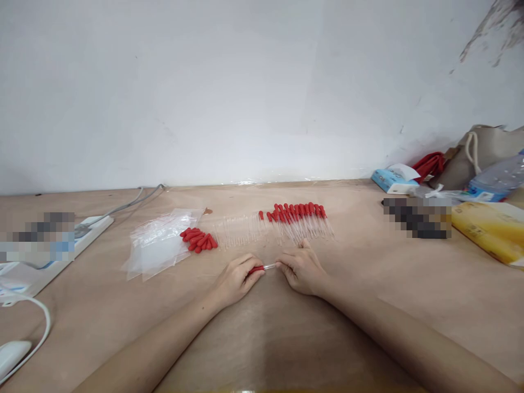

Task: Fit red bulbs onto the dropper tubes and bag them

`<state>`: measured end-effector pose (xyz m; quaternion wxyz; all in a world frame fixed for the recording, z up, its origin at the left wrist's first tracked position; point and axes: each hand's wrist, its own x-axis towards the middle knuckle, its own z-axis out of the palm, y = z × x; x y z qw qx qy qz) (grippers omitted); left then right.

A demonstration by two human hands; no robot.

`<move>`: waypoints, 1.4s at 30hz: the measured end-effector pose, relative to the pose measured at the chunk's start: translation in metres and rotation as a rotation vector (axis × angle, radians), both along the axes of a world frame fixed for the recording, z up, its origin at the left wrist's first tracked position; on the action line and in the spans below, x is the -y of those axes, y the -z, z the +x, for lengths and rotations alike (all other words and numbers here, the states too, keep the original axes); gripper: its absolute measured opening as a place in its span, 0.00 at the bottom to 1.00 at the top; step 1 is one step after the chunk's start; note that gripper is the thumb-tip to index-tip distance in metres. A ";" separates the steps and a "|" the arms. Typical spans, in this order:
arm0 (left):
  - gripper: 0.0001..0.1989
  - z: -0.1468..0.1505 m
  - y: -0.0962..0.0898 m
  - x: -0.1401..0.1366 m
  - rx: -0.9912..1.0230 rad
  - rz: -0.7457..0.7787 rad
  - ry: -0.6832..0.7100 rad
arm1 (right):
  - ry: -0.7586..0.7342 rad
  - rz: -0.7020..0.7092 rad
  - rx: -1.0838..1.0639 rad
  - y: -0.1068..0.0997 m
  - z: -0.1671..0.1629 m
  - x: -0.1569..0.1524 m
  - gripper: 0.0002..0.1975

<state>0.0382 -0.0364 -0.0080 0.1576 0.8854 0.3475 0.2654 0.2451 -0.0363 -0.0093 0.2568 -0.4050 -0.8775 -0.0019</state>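
Note:
Between my hands is a dropper lying sideways. My left hand (241, 277) is closed around its red rubber bulb (256, 269). The clear glass tube (270, 267) runs from the bulb into the pinched fingers of my right hand (301, 268), which hide its far end. Just beyond my left hand lies a heap of loose red bulbs (198, 240). A row of clear glass tubes (237, 231) is spread beside them. Past my right hand, several droppers with red bulbs fitted (301, 218) lie side by side, bulbs toward the wall.
Clear plastic zip bags (158, 245) lie left of the loose bulbs. A white power strip (96, 225) with cables is at the left. On the right are a blue tissue pack (393, 180), a yellow package (491, 229) and a plastic bottle (501, 177). A wall (245, 93) bounds the table's back.

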 end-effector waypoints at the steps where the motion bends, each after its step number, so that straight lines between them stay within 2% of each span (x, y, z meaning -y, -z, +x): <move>1: 0.07 0.000 0.000 0.000 -0.007 0.003 0.006 | -0.002 -0.011 0.001 0.000 -0.001 0.000 0.12; 10: 0.08 -0.001 0.001 -0.001 -0.062 0.056 0.054 | -0.030 -0.061 0.029 -0.001 -0.002 0.001 0.14; 15: 0.09 -0.004 0.002 -0.004 -0.026 0.182 0.023 | -0.064 -0.066 0.085 -0.012 -0.004 0.005 0.12; 17: 0.11 -0.005 0.001 -0.005 0.015 0.202 -0.026 | -0.060 -0.091 0.090 -0.017 -0.004 0.008 0.11; 19: 0.15 -0.006 0.000 -0.006 0.053 0.199 -0.106 | -0.025 -0.183 0.041 -0.021 -0.002 0.009 0.11; 21: 0.18 -0.007 -0.001 -0.008 0.083 0.208 -0.212 | 0.046 -0.318 -0.069 -0.025 0.000 0.006 0.11; 24: 0.15 -0.008 -0.001 -0.011 0.100 0.246 -0.342 | 0.198 -0.431 -0.210 -0.034 0.000 -0.007 0.10; 30: 0.08 -0.011 -0.001 -0.011 0.057 0.283 -0.380 | 0.554 -0.361 -0.162 -0.041 -0.026 -0.059 0.12; 32: 0.07 -0.017 -0.005 -0.013 0.056 0.318 -0.452 | 0.641 -0.372 -0.109 -0.037 -0.037 -0.074 0.12; 37: 0.09 -0.049 -0.027 -0.033 0.067 0.362 -0.747 | 0.730 -0.393 -0.048 -0.025 -0.045 -0.093 0.14; 39: 0.10 -0.065 -0.038 -0.044 0.041 0.308 -0.852 | 0.733 -0.382 -0.033 -0.023 -0.045 -0.093 0.15; 42: 0.12 -0.090 -0.050 -0.057 -0.021 0.163 -0.891 | 0.706 -0.346 -0.026 -0.023 -0.048 -0.092 0.17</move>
